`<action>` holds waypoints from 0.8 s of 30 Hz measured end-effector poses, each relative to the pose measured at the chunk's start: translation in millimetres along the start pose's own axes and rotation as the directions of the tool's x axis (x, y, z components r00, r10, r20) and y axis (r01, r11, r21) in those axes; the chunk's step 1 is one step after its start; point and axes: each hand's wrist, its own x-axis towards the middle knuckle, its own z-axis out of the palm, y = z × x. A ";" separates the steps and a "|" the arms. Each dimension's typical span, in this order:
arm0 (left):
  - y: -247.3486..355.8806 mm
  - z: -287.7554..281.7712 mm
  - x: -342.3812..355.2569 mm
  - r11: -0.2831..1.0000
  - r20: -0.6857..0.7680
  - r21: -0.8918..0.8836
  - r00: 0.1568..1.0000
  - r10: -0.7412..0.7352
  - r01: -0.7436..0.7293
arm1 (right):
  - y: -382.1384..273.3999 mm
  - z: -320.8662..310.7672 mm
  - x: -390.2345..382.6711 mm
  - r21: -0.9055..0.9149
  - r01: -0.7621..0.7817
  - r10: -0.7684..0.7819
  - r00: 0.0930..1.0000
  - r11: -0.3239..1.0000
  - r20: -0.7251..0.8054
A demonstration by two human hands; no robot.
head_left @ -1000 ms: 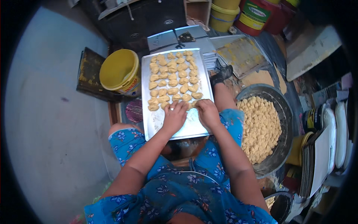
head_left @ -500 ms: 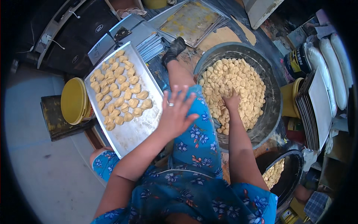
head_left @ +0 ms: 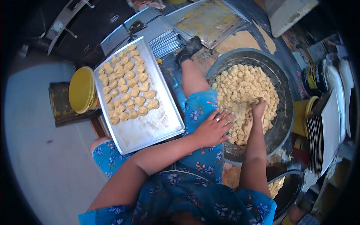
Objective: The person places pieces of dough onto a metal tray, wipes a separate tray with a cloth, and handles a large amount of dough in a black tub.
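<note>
– So, what about the left hand (head_left: 213, 129)?
– Spread wide over the edge of the basin (head_left: 285, 108), fingertips near the dough lumps (head_left: 243, 82) inside.
– And the right hand (head_left: 258, 108)?
– Curled among those lumps; can't tell if gripping one.
– Any on the metal tray (head_left: 150, 131)?
– Plenty, in loose rows, left of the basin.

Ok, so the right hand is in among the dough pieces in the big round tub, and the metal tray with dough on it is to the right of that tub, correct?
Not quite: the head view shows the metal tray to the left of the big round tub. The right hand is indeed among the dough pieces there.
</note>
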 end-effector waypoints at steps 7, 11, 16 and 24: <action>-5.7 21.6 -3.2 0.999 -0.089 0.008 0.995 0.040 -0.040 | -41.6 55.7 8.0 -0.525 0.063 0.117 0.946 0.849 0.303; -3.9 12.3 -2.1 0.999 -0.092 -0.005 0.995 0.045 -0.046 | -14.4 42.9 7.1 -0.258 0.003 0.039 0.987 0.966 0.155; -6.8 10.9 -16.8 0.967 -0.133 -0.254 0.991 -0.033 -0.002 | -0.7 4.7 -8.9 0.779 -0.467 0.362 0.872 0.418 0.329; 2.8 -38.6 -73.9 0.612 -0.212 -0.787 0.896 -0.391 0.081 | -150.9 -130.4 -105.4 0.926 -0.366 -0.075 0.925 0.092 0.373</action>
